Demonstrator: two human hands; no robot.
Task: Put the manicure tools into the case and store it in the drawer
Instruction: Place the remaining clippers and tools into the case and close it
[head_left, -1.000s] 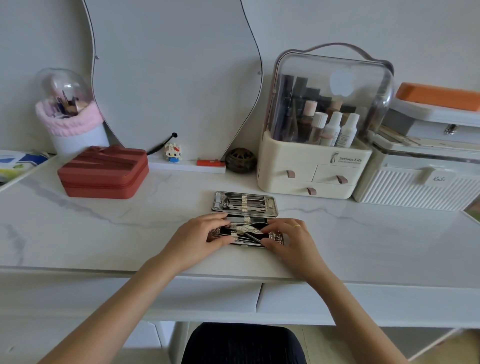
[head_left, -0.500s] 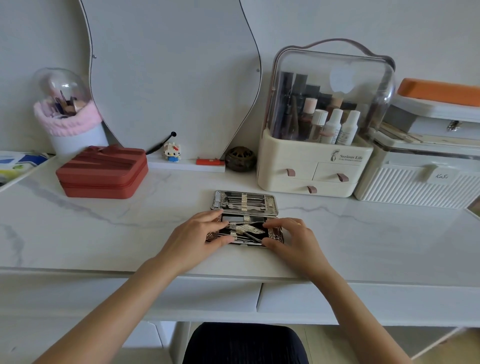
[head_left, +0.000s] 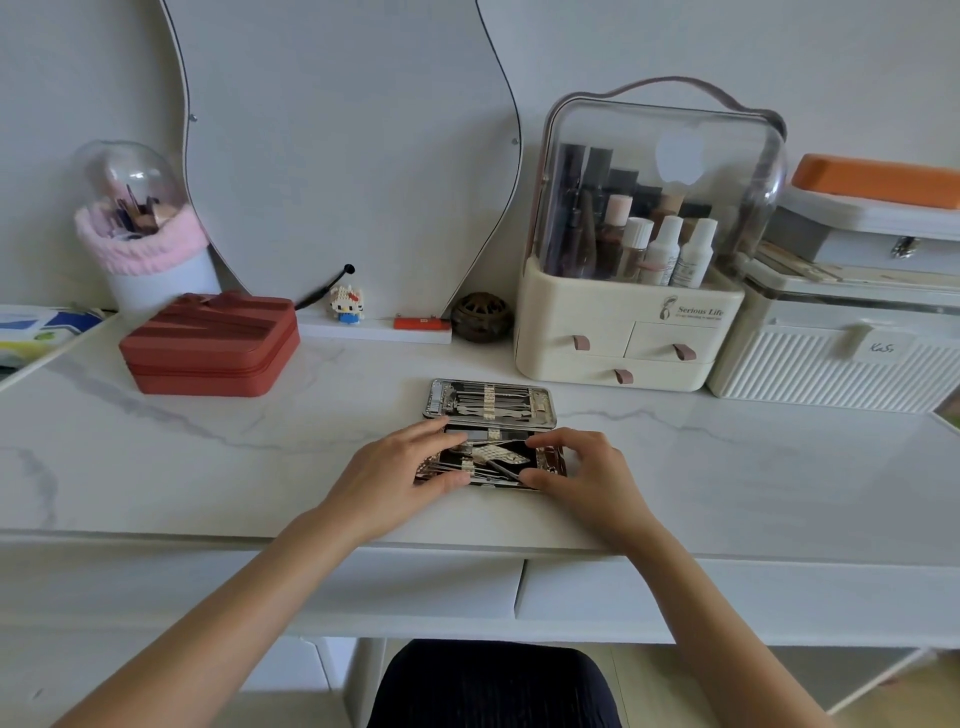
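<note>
An open manicure case (head_left: 491, 402) lies flat in the middle of the white marble table (head_left: 208, 467). Its far half holds several metal tools under a strap. The near half (head_left: 493, 460) has a black lining with more metal tools. My left hand (head_left: 395, 478) grips the near half's left end, fingers over its far edge and thumb at the near edge. My right hand (head_left: 587, 473) holds the right end the same way. Two shut drawer fronts (head_left: 405, 582) run under the table edge.
A red zip case (head_left: 210, 345) sits at the left, a pink-trimmed brush holder (head_left: 148, 244) behind it. A cosmetics organiser (head_left: 634, 291) and white storage boxes (head_left: 841, 343) stand at the back right. A curved mirror (head_left: 337, 156) leans on the wall. A dark stool (head_left: 493, 686) is below.
Both hands stay on the near half of the case; the fingers shifted slightly along its edges. The case has not moved.
</note>
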